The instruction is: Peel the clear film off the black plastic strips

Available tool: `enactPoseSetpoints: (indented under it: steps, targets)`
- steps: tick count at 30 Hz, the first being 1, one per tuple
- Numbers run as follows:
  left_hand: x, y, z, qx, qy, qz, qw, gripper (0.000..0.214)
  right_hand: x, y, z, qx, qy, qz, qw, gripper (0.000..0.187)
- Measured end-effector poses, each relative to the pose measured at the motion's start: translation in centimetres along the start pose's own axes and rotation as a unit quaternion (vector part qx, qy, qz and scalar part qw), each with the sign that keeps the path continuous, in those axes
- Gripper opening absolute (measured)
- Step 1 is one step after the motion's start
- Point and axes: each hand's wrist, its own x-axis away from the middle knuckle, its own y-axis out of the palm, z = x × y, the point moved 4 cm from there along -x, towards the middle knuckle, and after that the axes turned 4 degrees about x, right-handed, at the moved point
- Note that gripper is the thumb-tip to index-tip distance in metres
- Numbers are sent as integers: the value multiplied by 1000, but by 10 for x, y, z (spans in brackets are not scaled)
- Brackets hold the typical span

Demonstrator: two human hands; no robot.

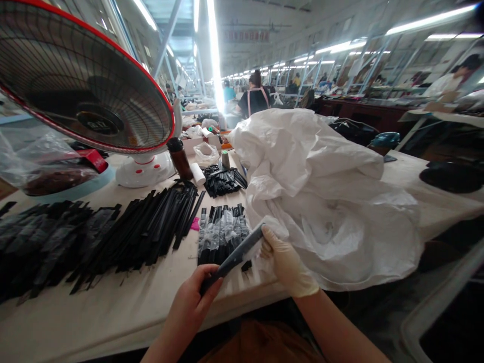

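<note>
A flat dark strip (242, 249) slants up to the right between my two hands, above the table's front edge. My bare left hand (198, 290) is closed round its lower end, thumb on top. At the upper end, my right hand (283, 259), in a pale thin glove, pinches the strip. Some clear plastic film seems to hang by the right fingers. Just behind the strip lie black strips bundled in clear film (223, 227). To the left is a big pile of loose black strips (151, 217), with more film-wrapped strips (49, 242) at the far left.
A large crumpled white sack (310, 186) covers the table's right side. A red-rimmed fan (94, 96) stands at the back left. Near it are a brown bottle (179, 159), a white roll (197, 174) and a small black pile (223, 181). People sit farther back.
</note>
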Motion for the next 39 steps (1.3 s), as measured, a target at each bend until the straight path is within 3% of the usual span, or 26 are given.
enactPoseSetpoints:
  steps: [2, 5, 8, 10, 12, 15, 18, 21, 23, 28, 31, 35, 39]
  targets:
    - [-1, 1, 0, 10, -5, 27, 1000, 23, 0, 2, 9, -31, 16, 37, 999, 36]
    - [0, 4, 1, 21, -10, 43, 999, 20, 4, 12, 16, -21, 26, 4, 999, 35]
    - [3, 7, 2, 18, -8, 23, 1000, 18, 4, 11, 11, -49, 19, 1, 999, 37]
    - [4, 9, 3, 7, -14, 24, 1000, 19, 2, 9, 13, -87, 39, 20, 995, 43]
    - [2, 9, 4, -10, -22, 34, 999, 21, 2, 14, 23, -88, 83, 10, 993, 37]
    - [-12, 7, 6, -57, -28, 38, 997, 24, 1, 14, 30, -76, 73, 3, 994, 30]
    - [-39, 0, 5, -134, -36, 51, 989, 28, -8, 3, 18, -112, 44, -7, 993, 23]
    - [-72, 0, 0, -178, -40, 50, 982, 28, -17, -7, 5, -164, 85, 1, 983, 28]
    - [-87, 2, -3, -185, -40, 27, 982, 24, -21, -9, -1, -168, 95, 10, 981, 21]
    - [-79, -9, 8, -204, -22, 12, 979, 24, -23, -7, -2, -183, 68, -12, 981, 20]
    - [-59, -9, 22, -108, -3, -14, 994, 31, -22, 0, 0, -181, 54, -29, 982, 28]
    - [-43, 13, 31, 104, -28, -69, 992, 27, -12, 10, 1, -146, 54, -70, 985, 41]
    - [-39, 16, 34, 156, -42, -54, 985, 24, 0, 7, -1, 12, 47, -105, 993, 28]
